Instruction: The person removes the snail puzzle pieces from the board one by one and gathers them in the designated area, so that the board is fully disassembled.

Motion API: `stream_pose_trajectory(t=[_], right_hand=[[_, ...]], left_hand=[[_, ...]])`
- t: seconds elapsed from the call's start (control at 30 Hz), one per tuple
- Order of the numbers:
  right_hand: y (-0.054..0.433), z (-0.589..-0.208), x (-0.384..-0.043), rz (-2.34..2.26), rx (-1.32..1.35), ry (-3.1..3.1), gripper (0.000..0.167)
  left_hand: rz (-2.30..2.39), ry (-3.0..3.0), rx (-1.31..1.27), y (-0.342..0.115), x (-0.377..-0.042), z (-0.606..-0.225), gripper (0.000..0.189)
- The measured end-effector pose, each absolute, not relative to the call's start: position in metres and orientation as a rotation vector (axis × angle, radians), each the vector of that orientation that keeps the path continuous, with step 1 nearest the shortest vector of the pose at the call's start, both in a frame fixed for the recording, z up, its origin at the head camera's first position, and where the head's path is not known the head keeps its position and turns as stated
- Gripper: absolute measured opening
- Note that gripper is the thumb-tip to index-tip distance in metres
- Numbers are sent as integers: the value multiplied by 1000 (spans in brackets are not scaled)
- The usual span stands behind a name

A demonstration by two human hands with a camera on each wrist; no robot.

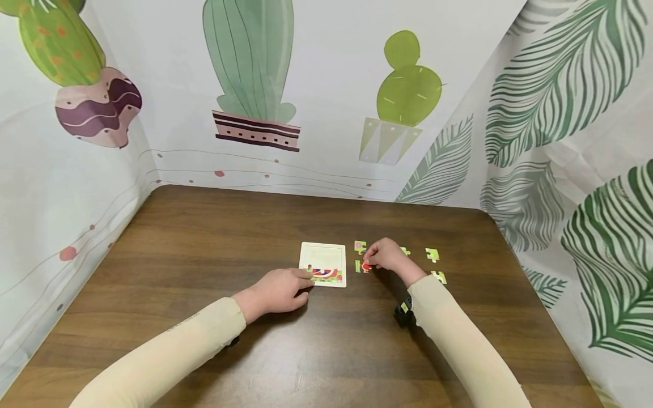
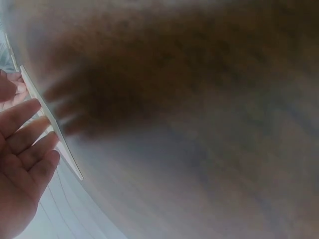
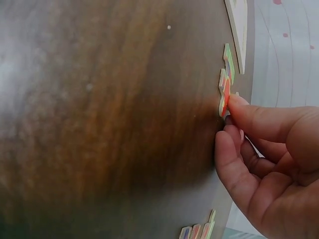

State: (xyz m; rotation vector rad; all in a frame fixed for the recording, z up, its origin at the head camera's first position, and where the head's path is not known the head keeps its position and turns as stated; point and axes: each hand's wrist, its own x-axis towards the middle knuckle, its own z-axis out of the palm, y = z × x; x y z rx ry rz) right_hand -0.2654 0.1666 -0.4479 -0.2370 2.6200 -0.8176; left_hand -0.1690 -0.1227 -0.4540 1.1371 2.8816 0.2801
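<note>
A square, pale-framed puzzle board lies on the table, its lower part filled with red, blue and green picture pieces. My left hand rests on the board's left edge with its fingers fairly straight. In the left wrist view the fingers touch the thin edge of the board. To the right of the board my right hand pinches a red jigsaw piece between thumb and fingers. Right beside that piece is a green-edged jigsaw piece; whether they touch I cannot tell.
A pink and green piece lies near the board's upper right corner. Farther right lie more loose green pieces, one partly covered by the right forearm. Behind the brown wooden table hangs a printed cactus backdrop.
</note>
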Motion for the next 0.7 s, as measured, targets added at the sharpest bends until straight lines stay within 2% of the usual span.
stream_pose_trajectory(t=[0.7], right_hand=[[170,-448,-264,-888,-188,2595,14]], left_hand=[[246,2991,1258,-115,-173,-457,21]])
